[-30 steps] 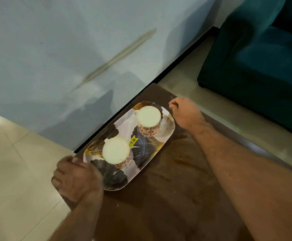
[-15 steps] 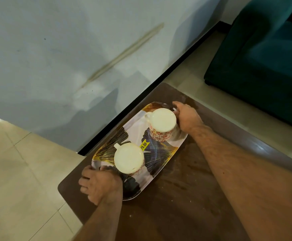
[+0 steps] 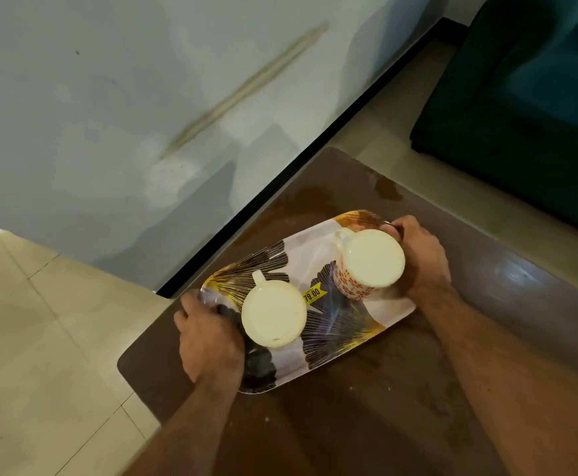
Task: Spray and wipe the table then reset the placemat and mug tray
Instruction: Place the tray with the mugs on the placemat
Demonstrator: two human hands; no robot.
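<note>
A leaf-patterned tray [image 3: 346, 324] with a yellow price sticker lies over the dark brown table [image 3: 401, 407]. Two white mugs stand on it: one near the left end [image 3: 274, 314], one with a red pattern near the right end [image 3: 371, 259]. My left hand [image 3: 208, 338] grips the tray's left end. My right hand [image 3: 418, 255] grips its right end, behind the patterned mug. The tray sits away from the table's far corner. No placemat is in view.
A grey wall [image 3: 109, 115] with a black skirting runs along the table's far left side. A dark teal sofa [image 3: 528, 97] stands at the upper right. Pale floor tiles [image 3: 40, 372] lie to the left. Wet patches [image 3: 387, 190] and crumbs mark the table.
Both hands closed on the tray's ends, and the tray has moved from the table's far left corner toward the middle. The camera view shifted with it.
</note>
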